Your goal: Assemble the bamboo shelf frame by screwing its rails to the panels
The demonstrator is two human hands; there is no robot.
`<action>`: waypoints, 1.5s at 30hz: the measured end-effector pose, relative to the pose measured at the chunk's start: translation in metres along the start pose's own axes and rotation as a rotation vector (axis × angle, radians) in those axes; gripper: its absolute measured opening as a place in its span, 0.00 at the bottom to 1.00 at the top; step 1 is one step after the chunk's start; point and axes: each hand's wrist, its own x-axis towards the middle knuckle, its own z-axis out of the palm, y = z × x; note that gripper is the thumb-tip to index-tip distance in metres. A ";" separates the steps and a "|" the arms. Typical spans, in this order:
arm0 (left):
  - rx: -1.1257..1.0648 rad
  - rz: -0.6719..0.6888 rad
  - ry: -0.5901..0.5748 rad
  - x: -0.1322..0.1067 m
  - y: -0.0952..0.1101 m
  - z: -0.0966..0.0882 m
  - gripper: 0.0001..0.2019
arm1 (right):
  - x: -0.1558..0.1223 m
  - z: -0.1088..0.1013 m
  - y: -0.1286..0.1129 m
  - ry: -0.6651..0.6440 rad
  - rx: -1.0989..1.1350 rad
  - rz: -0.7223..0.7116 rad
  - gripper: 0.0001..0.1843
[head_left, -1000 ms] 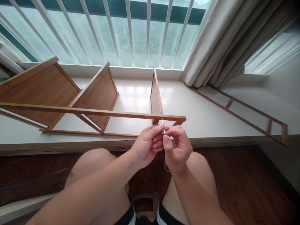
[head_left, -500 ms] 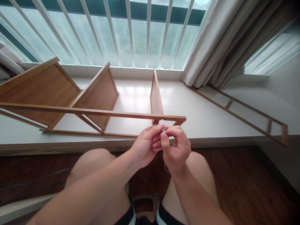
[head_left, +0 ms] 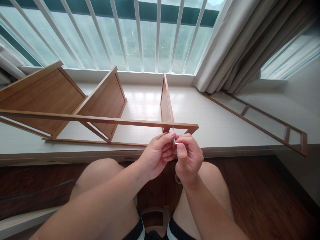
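A half-built wooden shelf (head_left: 105,100) lies on its side on the white window ledge (head_left: 220,123), with its front rail (head_left: 100,119) running left to right. A small silver hex key (head_left: 174,137) stands under the rail's right end, near the rightmost upright panel (head_left: 166,103). My right hand (head_left: 188,158) is closed around the key's lower arm. My left hand (head_left: 157,155) pinches the key's shaft with thumb and forefinger just below the rail. Both hands hover above my knees.
A second wooden side frame (head_left: 260,120) lies flat on the ledge at the right. Beige curtains (head_left: 240,43) hang at the upper right, and white window bars (head_left: 125,33) run behind the shelf. Dark wooden floor (head_left: 262,193) lies below the ledge.
My right hand has turned the hex key slightly, and its thumb has shifted down and to the right. The left hand and the shelf stay put.
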 end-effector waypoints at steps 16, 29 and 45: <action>0.020 0.002 0.009 -0.001 0.002 0.000 0.12 | -0.003 0.001 0.004 0.018 -0.046 -0.024 0.06; -0.002 -0.002 -0.008 0.002 0.000 -0.003 0.11 | -0.001 0.002 0.001 0.052 -0.083 -0.058 0.10; 0.010 0.031 -0.019 0.003 -0.003 -0.004 0.12 | 0.000 0.001 0.003 0.024 0.039 0.121 0.09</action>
